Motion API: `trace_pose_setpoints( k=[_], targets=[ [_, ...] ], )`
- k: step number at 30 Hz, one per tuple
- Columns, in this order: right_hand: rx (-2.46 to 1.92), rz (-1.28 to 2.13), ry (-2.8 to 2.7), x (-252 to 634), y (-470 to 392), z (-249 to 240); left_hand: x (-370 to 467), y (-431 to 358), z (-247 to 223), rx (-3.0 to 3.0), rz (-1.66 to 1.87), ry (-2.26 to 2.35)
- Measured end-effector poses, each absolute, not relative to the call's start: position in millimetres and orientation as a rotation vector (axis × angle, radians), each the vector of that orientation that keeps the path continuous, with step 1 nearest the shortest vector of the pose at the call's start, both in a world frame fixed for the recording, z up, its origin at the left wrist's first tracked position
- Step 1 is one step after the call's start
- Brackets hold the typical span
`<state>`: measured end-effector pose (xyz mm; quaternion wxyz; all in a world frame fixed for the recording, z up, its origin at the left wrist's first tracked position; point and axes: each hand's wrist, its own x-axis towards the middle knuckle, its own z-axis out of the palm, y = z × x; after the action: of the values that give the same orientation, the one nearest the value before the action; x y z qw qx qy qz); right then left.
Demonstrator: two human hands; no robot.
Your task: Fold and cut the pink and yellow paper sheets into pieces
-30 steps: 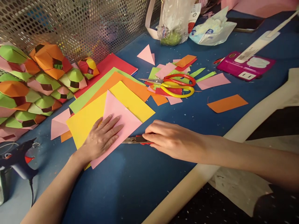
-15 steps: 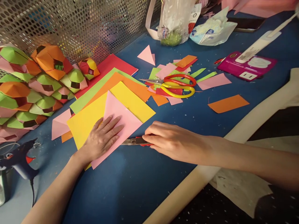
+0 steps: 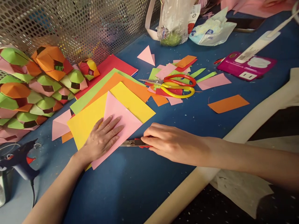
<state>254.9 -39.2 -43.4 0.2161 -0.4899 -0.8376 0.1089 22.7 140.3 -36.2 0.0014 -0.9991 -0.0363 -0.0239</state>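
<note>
Pink folded paper [image 3: 118, 110] lies on the blue surface [image 3: 130, 186], mostly over a yellow sheet [image 3: 91, 115]. Across it the left hand [image 3: 100, 140] rests flat, fingers loosely spread and gripping nothing. The right hand [image 3: 168, 141], just beside the paper, has its fingers clenched on a red-handled cutter [image 3: 135, 142], its metal tip hidden by the pink paper.

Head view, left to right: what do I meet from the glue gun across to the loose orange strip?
Glue gun → left hand → red-and-metal tool → right hand → loose orange strip.
</note>
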Motion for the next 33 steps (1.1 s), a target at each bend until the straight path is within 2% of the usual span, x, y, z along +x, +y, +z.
trace_pose_setpoints(
  k=[33],
  targets=[
    [-1.349, 0.282, -2.362, 246.4, -35.9, -43.0, 21.8, 139.9, -37.0, -3.139, -0.083, -0.130]
  ],
)
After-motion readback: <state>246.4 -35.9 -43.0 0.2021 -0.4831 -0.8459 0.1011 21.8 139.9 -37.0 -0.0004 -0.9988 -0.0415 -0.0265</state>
